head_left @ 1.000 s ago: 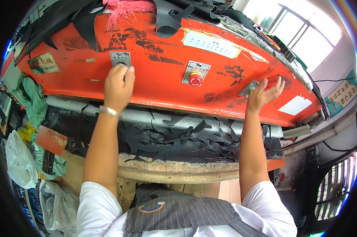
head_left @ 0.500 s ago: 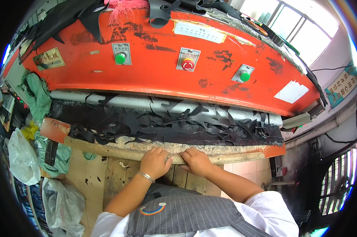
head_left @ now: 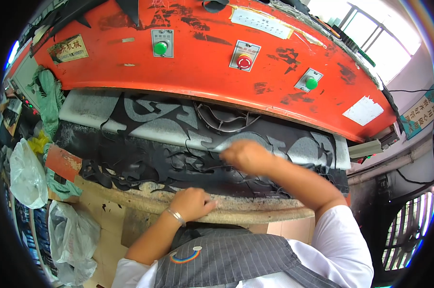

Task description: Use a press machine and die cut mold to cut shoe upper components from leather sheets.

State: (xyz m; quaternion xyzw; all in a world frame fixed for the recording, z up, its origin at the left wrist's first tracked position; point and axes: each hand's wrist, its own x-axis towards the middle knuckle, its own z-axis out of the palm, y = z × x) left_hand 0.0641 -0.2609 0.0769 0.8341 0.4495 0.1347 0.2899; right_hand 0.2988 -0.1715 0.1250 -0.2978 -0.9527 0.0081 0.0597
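My left hand (head_left: 190, 204) rests on the tan padded front edge (head_left: 255, 211) of a large orange press (head_left: 198, 72), fingers curled over it and thumb pointing right. My right hand (head_left: 248, 156), smeared by motion, is over the near border of a white cutting board (head_left: 90, 113); its fingers cannot be made out. Across the board lies a black sheet (head_left: 162, 103) with curved cut-outs. A curved metal cutting die (head_left: 224, 122) sits on it, partly under the orange beam. Tangled black scraps (head_left: 140, 165) fill the dark strip between the board and the padded edge.
Two green buttons (head_left: 161, 48) and a red stop button (head_left: 244, 61) are on the press front. Clear plastic bags (head_left: 27, 175) and green sacking (head_left: 48, 98) hang at the left. A barred opening (head_left: 409, 228) is at the right.
My right hand has left the padded edge and moved forward over the board. More of the white board, the cut sheet and the die now show below the beam. My left hand stays on the edge.
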